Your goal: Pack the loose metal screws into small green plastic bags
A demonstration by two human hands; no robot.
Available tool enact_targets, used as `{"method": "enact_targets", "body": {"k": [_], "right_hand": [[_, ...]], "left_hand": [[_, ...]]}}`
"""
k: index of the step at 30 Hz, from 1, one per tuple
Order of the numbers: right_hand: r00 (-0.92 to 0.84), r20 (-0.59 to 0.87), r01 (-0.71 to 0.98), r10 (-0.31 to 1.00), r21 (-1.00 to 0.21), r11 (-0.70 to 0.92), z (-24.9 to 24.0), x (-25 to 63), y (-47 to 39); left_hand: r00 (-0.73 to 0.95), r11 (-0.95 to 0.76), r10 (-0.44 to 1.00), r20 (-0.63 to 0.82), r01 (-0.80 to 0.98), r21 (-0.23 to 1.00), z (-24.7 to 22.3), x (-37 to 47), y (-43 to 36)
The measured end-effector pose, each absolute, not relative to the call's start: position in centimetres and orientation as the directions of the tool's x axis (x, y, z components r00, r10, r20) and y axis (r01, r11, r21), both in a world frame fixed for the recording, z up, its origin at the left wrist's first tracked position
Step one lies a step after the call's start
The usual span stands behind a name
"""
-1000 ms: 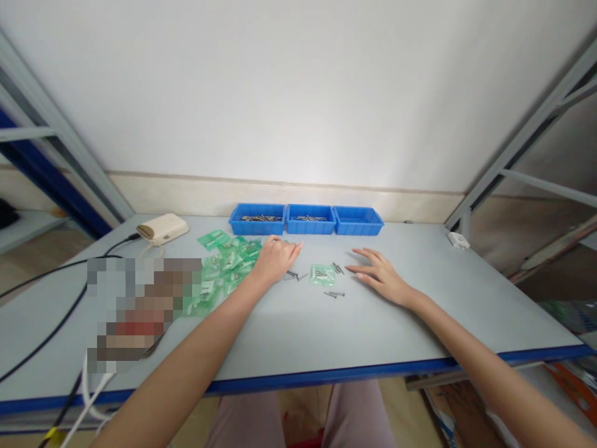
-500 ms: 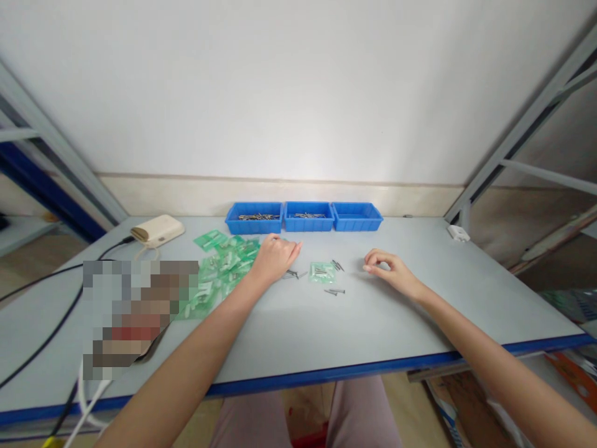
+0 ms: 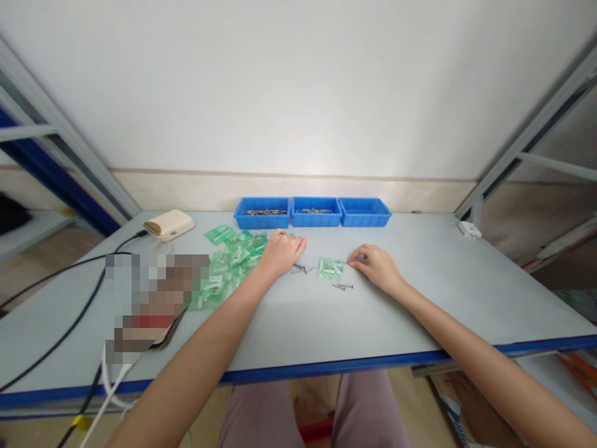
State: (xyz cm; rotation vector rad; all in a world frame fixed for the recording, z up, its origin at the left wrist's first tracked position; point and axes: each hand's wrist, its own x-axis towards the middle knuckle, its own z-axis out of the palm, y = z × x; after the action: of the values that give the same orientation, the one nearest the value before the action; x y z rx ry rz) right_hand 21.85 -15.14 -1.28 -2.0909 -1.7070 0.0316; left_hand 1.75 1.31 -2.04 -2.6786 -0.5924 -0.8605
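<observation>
My left hand (image 3: 282,254) rests on the table at the right edge of a pile of green plastic packets (image 3: 236,258). Its fingers are curled in, and what they may hold is hidden. Several loose screws (image 3: 301,269) lie just right of it. Between my hands lies a single clear green packet (image 3: 329,267) with small metal and white pieces inside. At its right edge my right hand (image 3: 375,267) pinches thumb and fingers together on thin screws (image 3: 344,261), which are mostly covered by the fingertips. Closer to me lie a few more grey screws (image 3: 342,286).
Three blue bins (image 3: 314,218) stand along the wall; the left and middle ones hold metal screws. To the left are a cream-coloured device (image 3: 170,224) with a black cable (image 3: 100,274) and a blurred-out object (image 3: 156,305). A white adapter (image 3: 469,229) sits at the far right.
My right hand has moved left to the packet's right edge, and its fingertips have closed over the screws there. My left hand stays in place. The whole view has shifted slightly.
</observation>
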Motion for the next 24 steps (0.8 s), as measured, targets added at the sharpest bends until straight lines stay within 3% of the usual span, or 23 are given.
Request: {"method": "enact_targets", "body": {"k": [8, 24], "right_hand": [[0.271, 0.308, 0.923, 0.912, -0.352, -0.156, -2.0, 22.8, -13.4], [0.096, 0.364, 0.943, 0.927, -0.333, 0.033, -1.9, 22.2, -9.3]], "left_hand": [[0.802, -0.896, 0.265, 0.536, 0.41, -0.17, -1.8, 2.1, 0.7], [0.837, -0.925, 0.22, 0.501, 0.342, -0.164, -1.8, 2.1, 0.4]]}}
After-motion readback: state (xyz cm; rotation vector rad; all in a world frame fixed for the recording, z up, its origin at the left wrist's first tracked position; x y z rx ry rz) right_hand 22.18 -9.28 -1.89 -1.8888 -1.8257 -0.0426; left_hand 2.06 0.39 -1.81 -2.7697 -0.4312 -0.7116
